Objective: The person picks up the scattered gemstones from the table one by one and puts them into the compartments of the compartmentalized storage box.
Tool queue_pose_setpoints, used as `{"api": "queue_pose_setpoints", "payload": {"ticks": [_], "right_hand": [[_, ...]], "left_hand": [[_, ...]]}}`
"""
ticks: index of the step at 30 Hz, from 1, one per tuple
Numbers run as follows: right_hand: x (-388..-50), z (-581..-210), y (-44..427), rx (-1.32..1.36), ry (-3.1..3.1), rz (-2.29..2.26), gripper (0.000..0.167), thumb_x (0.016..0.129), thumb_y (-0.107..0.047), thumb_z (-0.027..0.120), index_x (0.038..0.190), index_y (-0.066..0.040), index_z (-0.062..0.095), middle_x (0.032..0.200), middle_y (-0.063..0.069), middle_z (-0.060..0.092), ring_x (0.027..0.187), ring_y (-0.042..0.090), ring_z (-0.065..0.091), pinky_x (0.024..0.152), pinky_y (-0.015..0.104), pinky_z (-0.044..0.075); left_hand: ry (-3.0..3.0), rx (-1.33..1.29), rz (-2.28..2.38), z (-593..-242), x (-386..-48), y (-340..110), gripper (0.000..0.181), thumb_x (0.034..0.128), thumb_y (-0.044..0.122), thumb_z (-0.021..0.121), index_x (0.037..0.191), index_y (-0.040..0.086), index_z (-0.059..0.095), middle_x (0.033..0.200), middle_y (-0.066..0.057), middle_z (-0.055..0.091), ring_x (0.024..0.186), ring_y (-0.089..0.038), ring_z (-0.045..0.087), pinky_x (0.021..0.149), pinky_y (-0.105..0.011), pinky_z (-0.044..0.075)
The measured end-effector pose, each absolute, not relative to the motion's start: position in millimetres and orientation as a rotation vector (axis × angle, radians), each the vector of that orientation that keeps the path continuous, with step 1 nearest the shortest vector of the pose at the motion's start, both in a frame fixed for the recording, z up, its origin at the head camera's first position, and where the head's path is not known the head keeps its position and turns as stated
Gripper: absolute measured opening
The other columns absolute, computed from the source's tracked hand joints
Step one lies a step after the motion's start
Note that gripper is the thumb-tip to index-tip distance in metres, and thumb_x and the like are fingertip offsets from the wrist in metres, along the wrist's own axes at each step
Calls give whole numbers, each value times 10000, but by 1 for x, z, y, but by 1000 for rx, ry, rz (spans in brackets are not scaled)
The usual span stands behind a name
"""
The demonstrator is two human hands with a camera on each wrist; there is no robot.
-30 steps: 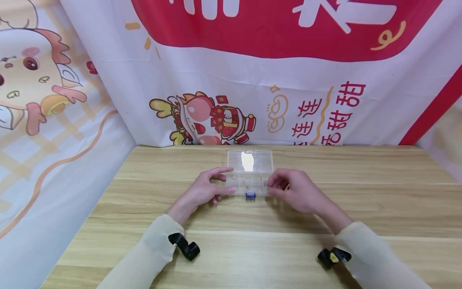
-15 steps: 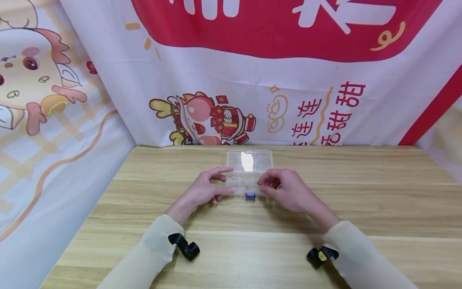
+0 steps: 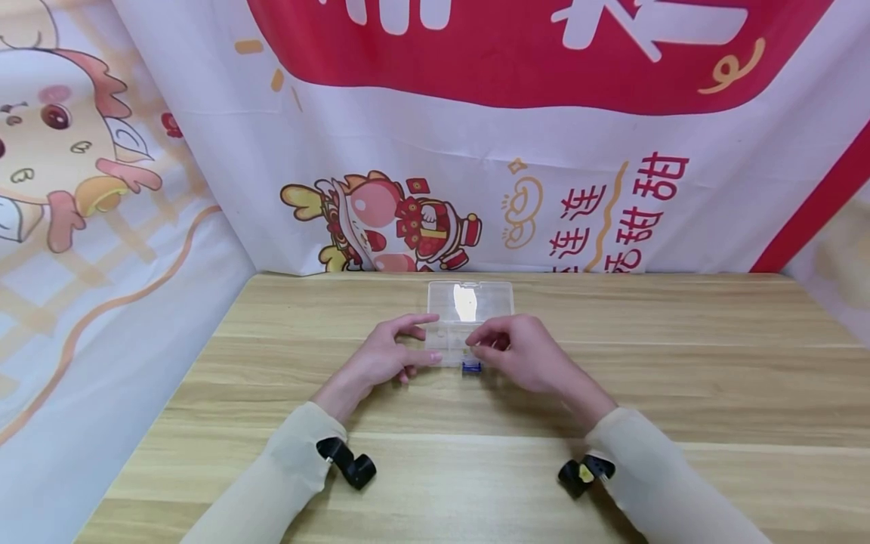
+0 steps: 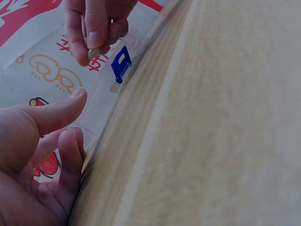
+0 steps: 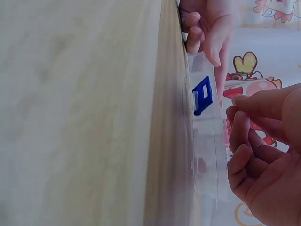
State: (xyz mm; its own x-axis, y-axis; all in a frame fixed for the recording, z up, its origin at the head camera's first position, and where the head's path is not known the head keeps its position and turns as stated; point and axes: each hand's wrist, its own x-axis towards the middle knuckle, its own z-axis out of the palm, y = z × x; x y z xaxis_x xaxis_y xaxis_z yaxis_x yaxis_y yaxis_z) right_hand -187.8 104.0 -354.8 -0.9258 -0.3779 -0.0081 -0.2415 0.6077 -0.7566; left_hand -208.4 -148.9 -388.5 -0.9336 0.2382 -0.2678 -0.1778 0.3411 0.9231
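A clear plastic compartment box lies on the table with its transparent lid folded back. A blue latch hangs at its front. My left hand holds the box's left end, thumb at the near edge and index finger at the hinge side. Over the right part of the box, my right hand pinches a small tan-green piece between thumb and fingertip; its kind cannot be made out. A yellowish bit shows in the box near the latch. The right hand hides the right compartments.
The wooden table stretches out in front and to both sides. A printed cloth hangs close behind the box, and another printed cloth runs along the left side.
My right hand has moved left over the box, from its right end toward the latch. The left hand and the box have stayed put.
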Motion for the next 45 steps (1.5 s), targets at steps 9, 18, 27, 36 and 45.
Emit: {"api": "queue_pose_setpoints", "payload": {"ticks": [9, 18, 27, 36, 45], "right_hand": [[-192, -355, 93, -588, 2696, -1173, 129, 993, -137, 747, 1091, -143, 831, 943, -6, 748, 821, 151, 597, 717, 279, 512], [-199, -356, 85, -595, 2690, -1148, 147, 1003, -154, 737, 1116, -134, 830, 955, -4, 757, 839, 155, 604, 744, 292, 517], [-203, -355, 78, -672, 2702, -1110, 152, 1003, -148, 730, 1117, -121, 828, 937, -13, 758, 813, 132, 603, 729, 278, 511], [-207, -356, 65, -691, 2696, -1048, 151, 1018, -142, 712, 1117, -125, 825, 950, -18, 759, 805, 132, 605, 718, 278, 511], [-209, -359, 62, -671, 2715, -1014, 128, 1003, -143, 739, 1084, -148, 838, 962, -38, 781, 806, 118, 621, 717, 272, 517]], "left_hand": [[2244, 64, 1622, -388, -209, -149, 690, 861, 225, 903, 1476, 348, 616, 1400, -116, 549, 631, -153, 571, 532, -235, 502], [2258, 66, 1614, -388, -209, -149, 701, 854, 224, 909, 1477, 351, 616, 1406, -118, 559, 632, -155, 578, 528, -236, 507], [2273, 65, 1600, -387, -208, -149, 700, 855, 222, 906, 1477, 353, 615, 1411, -122, 573, 649, -165, 593, 529, -244, 509], [2274, 42, 1573, -388, -209, -149, 682, 864, 229, 898, 1460, 402, 615, 1407, -89, 569, 679, -180, 607, 556, -255, 520], [2275, 48, 1581, -388, -210, -149, 693, 860, 216, 901, 1464, 399, 614, 1407, -90, 567, 681, -176, 607, 558, -253, 519]]}}
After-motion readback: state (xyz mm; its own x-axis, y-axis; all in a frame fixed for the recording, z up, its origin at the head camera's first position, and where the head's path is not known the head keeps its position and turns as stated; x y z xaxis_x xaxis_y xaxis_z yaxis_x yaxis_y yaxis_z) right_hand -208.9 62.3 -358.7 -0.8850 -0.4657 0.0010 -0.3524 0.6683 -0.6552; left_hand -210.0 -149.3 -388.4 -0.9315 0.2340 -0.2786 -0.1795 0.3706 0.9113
